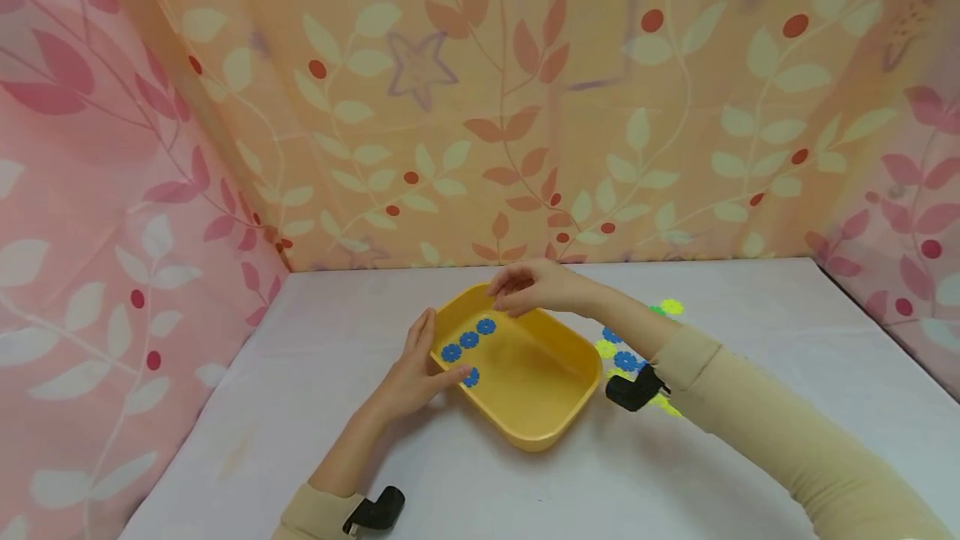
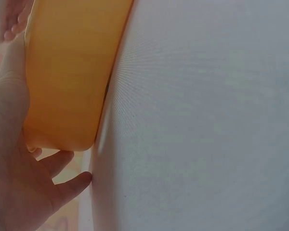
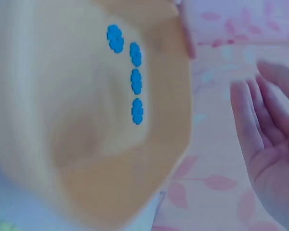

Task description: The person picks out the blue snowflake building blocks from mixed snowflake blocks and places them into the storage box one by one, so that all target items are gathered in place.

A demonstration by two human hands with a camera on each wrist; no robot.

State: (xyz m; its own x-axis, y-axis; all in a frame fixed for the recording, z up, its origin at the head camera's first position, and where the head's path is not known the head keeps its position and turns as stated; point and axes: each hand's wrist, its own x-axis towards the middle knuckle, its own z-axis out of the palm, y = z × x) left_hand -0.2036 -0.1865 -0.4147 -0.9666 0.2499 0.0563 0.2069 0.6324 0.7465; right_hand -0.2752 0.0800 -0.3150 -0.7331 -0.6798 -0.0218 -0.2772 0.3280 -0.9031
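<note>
A yellow plastic tray (image 1: 536, 390) with raised walls stands on the table, turned at an angle. My left hand (image 1: 412, 375) grips its left corner, thumb over the rim and fingers along the outside. In the left wrist view, the fingertips (image 2: 82, 180) reach round the tray's end wall (image 2: 70, 96). Several blue flower-shaped plastic pieces lie flat inside; one blue flower piece (image 1: 486, 326) belongs to a row of three, and another is partly under the left thumb. Over the far rim hovers my right hand (image 1: 542, 286). Its fingers are loosely bent, with nothing between them in the right wrist view.
Right of the tray, partly behind the right forearm, lie loose blue, yellow and green flower pieces (image 1: 625, 361). The white tabletop (image 1: 375, 473) meets patterned cloth (image 1: 480, 148) at the back and sides. A black wrist camera (image 1: 633, 390) hangs near those pieces.
</note>
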